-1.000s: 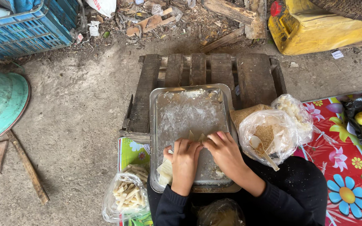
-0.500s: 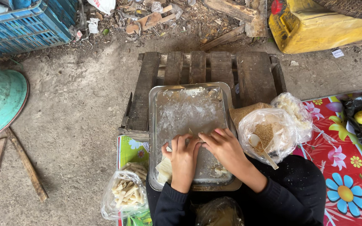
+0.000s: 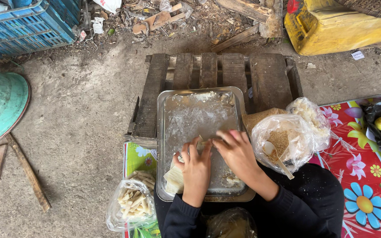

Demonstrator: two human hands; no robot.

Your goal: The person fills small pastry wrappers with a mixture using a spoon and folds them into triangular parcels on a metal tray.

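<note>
I find both hands working at the centre of the frame, over a flour-dusted metal tray (image 3: 199,114) that rests on a weathered wooden pallet (image 3: 217,72). The left hand (image 3: 196,169) lies palm-down, fingers held together and pressing on a small pale piece of dough (image 3: 203,142) near the tray's middle. The right hand (image 3: 237,152) comes in from the right, fingers slightly curled and close together, tips meeting the same piece; whether they pinch an edge or merely press, I cannot tell, as the fingers hide it.

A stack of pale wrapper sheets (image 3: 173,178) sits at the tray's lower-left corner, just beside the left wrist. Scraps of dough (image 3: 231,180) lie at the lower right of the tray.

My judgement on doing this step well: I would keep both sets of fingertips even on the piece so it rolls or folds straight, work on the floured patch to prevent sticking, and keep the forearms clear of the sheet stack.

Adjacent items: an open clear bag of brown filling with a spoon (image 3: 281,141) right of the tray; a bag of finished pale rolls (image 3: 132,203) at lower left; a floral mat (image 3: 367,176) at right.
</note>
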